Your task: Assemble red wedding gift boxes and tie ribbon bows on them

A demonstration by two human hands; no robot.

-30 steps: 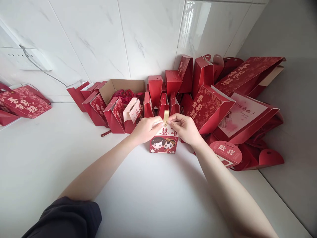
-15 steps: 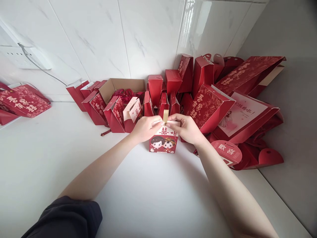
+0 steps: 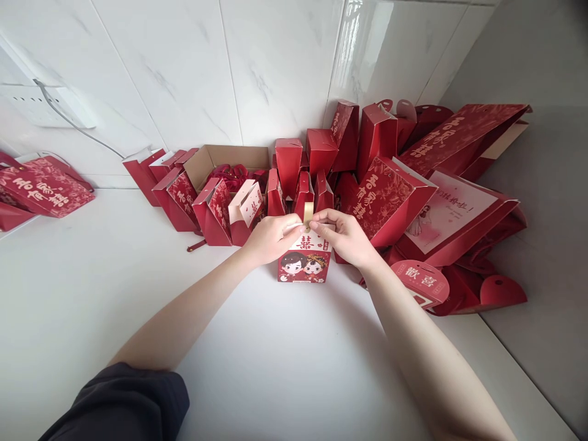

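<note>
A small red and white gift box (image 3: 303,267) printed with two cartoon figures stands upright on the white tabletop in front of me. At its top, a short gold ribbon loop (image 3: 308,212) sticks up. My left hand (image 3: 274,237) is closed in a pinch on the left part of the box's top edge, thumb near the ribbon's foot. From the other side, my right hand (image 3: 345,235) pinches the top edge, with its thumb and forefinger beside the ribbon. The fingertips partly cover the ribbon's base.
Behind the box stand several red boxes (image 3: 288,165) and an open cardboard carton (image 3: 236,156) holding dark red ribbons. Larger red gift bags (image 3: 390,199) crowd the right side. More red bags (image 3: 48,187) lie far left, below a wall socket (image 3: 48,105) with a cable.
Both hands stay at the box top. The right thumb has shifted slightly up against the ribbon's foot, and the box has moved a touch to the right.
</note>
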